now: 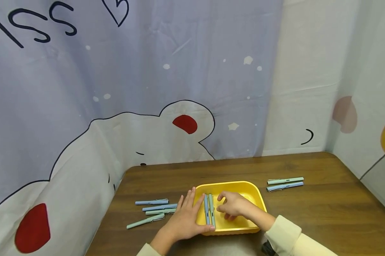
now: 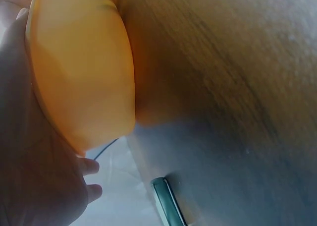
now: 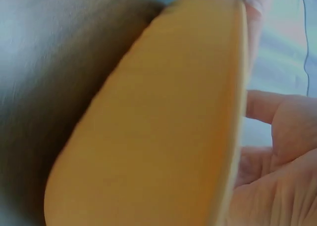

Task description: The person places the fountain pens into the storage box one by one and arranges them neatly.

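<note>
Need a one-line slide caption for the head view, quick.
Left hand at a yellow tray, right hand over it, two pens inside, other pens on the table to either side.

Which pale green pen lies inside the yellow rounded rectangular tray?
The pale green pen right of the slim light blue pen inside the yellow tray; the other pale green pens lie outside it, on the brown wooden table.

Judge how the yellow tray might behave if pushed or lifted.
The yellow tray looks like smooth, thin plastic, so probably light and stiff. Its wide, shallow shape suggests sliding over tipping. The two pens inside could slide if it tilts.
</note>
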The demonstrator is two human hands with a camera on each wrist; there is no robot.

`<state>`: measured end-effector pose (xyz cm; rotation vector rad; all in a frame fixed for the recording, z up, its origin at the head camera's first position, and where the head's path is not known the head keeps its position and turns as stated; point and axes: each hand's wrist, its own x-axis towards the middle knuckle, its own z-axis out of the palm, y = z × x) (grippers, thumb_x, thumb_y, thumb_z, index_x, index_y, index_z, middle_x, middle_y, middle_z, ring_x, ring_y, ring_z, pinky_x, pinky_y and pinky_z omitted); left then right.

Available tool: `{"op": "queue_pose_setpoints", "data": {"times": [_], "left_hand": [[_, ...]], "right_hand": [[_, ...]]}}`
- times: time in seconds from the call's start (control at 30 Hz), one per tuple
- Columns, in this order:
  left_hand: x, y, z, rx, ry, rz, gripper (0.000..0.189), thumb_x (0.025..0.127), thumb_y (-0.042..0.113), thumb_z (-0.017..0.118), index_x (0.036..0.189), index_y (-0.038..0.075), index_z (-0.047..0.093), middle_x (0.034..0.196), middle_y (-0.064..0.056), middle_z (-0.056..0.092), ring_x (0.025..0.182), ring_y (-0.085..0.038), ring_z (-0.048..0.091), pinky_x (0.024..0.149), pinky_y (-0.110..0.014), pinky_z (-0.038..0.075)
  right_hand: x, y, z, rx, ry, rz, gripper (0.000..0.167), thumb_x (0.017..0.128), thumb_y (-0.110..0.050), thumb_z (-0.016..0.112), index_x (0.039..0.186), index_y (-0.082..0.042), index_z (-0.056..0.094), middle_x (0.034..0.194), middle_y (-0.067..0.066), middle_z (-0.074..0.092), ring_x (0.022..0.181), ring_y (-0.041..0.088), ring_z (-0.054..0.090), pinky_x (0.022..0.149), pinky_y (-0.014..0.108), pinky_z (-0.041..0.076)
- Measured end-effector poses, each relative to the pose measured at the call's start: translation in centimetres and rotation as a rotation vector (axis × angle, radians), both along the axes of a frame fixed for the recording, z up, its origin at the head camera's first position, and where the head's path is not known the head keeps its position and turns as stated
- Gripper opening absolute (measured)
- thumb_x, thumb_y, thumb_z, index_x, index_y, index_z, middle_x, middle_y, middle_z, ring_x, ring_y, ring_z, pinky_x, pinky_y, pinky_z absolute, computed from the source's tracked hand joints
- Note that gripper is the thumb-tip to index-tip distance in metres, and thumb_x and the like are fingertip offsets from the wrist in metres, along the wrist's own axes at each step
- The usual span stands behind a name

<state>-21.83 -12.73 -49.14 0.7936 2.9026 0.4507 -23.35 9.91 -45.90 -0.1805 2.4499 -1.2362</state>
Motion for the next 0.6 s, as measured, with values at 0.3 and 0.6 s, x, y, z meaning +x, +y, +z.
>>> {"op": "queue_pose_setpoints", "data": {"times": [0.3,0.6], "left_hand": [[0.0,-0.1,-0.2,-0.008,0.003,0.003,0.109,0.082,0.083,0.055,0.162,0.016,0.027,0.169,-0.019,0.003,0.155,-0.039,0.009,0.123,-0.06,0.01],[0.1,0.0,-0.2,0.012,0.021,-0.007,0.109,0.081,0.083,0.056,0.161,0.015,0.027,0.169,-0.019,0.003,0.155,-0.041,0.011,0.122,-0.063,0.011]], "right_hand": [[0.6,3.1,2.0,0.051,0.058,0.105,0.045,0.09,-0.01,0.075,0.132,-0.007,0.06,0.099,0.007,0.066,0.074,0.022,0.065,0.057,0.037,0.059],[1.0,7.3,3.4,0.039,0.266,0.331,0.052,0.094,-0.013,0.072,0.141,-0.002,0.054,0.126,0.021,0.063,0.103,0.033,0.07,0.08,0.041,0.059]]}}
